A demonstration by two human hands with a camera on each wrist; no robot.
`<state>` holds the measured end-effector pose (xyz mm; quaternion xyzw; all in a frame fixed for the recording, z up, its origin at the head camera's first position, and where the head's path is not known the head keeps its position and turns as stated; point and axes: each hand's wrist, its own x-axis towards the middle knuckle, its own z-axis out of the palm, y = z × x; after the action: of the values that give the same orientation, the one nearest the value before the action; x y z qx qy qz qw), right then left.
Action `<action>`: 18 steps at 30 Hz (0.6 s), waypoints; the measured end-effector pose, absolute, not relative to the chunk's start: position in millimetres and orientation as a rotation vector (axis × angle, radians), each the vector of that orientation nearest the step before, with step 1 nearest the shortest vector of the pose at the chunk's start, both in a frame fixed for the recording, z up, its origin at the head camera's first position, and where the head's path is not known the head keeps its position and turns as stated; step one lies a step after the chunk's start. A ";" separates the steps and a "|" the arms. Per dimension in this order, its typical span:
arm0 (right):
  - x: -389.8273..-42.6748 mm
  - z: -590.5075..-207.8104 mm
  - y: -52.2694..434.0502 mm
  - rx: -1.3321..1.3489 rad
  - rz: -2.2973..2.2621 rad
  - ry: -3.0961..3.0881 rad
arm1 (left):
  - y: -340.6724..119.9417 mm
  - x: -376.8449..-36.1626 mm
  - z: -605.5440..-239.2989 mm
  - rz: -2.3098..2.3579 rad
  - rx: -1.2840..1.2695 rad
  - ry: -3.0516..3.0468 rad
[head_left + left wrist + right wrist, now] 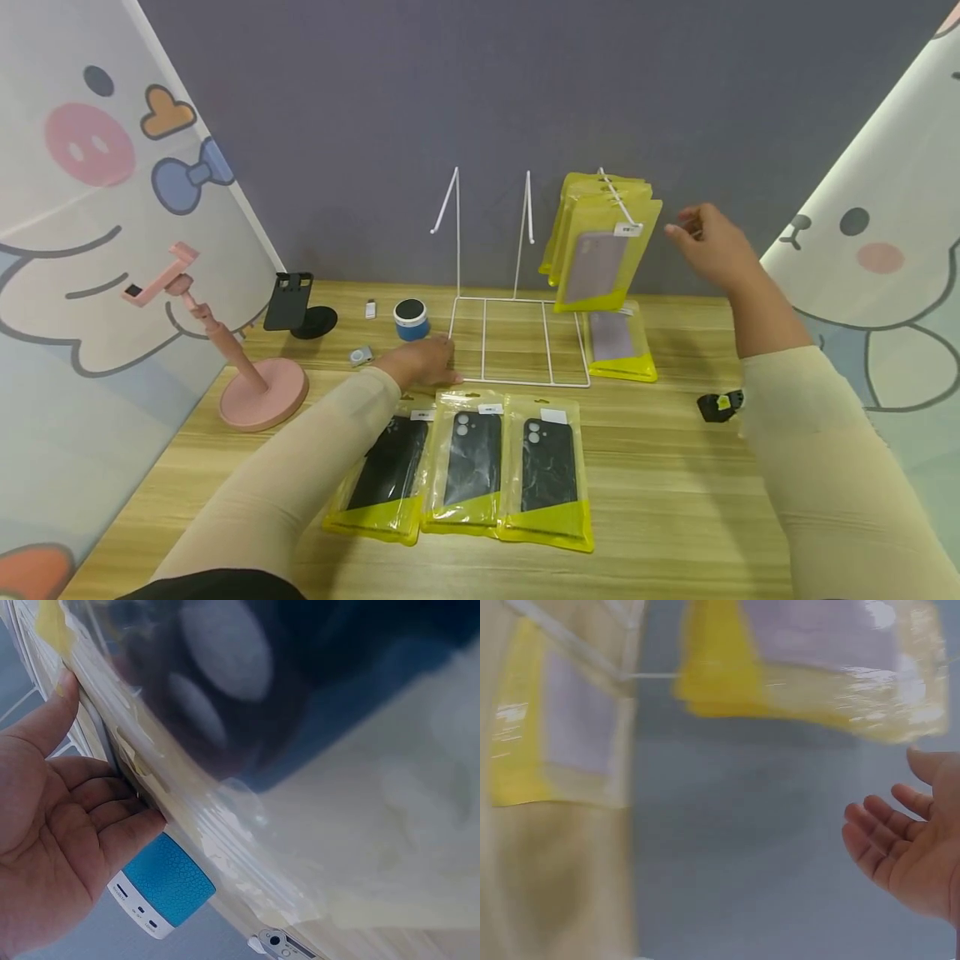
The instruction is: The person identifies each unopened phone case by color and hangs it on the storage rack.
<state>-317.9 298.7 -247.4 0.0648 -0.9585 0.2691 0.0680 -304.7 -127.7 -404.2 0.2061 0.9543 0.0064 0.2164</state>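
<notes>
No brand can be read anywhere: the small white labels at the top of the packets are too small to make out, and the tiny print on the white band of the blue round speaker (411, 319) is illegible in the left wrist view. The left hand (422, 363) rests flat on the wooden bench (675, 500) at the front left corner of the white wire display rack (521, 340), fingers straight and holding nothing; the speaker stands just beyond it at twelve o'clock, and the left wrist view shows the fingertips (139, 825) close against the packet edge with the speaker just beside them. Three clear-and-yellow packets holding black phone cases (471, 467) lie side by side on the bench at five o'clock from that hand, long axes running away from the person, camera cut-outs at the far end, yellow bands nearest. The right hand (708, 244) is raised in the air, its grip slack with fingers loosely curved and empty, at three o'clock from the stack of yellow packets with lilac phone cases (600, 250) hanging on the rack's right-hand hook; it is near them but apart. Those packets hang with long axes near vertical, slightly tilted, yellow bands downward. One more lilac-case packet (619, 342) lies flat on the bench below them, at six o'clock.
</notes>
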 end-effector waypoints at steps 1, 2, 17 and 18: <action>-317.3 -258.7 302.7 0.196 0.817 -2.926 | -127.7 -304.8 -404.2 0.023 0.573 2.645; -316.3 -270.5 306.0 0.209 0.817 -2.968 | -127.6 -304.5 -404.1 0.025 0.574 2.643; -283.5 -383.0 288.5 0.781 0.517 -3.340 | -125.9 -304.2 -404.5 -0.002 0.590 2.641; -281.1 -382.9 288.1 0.796 0.505 -3.335 | -125.9 -304.3 -404.7 -0.004 0.590 2.639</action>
<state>-281.1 288.1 -382.9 0.2268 -0.9497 0.1438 -0.1612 -304.3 -125.9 -404.7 0.2128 0.9527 -0.0013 0.2171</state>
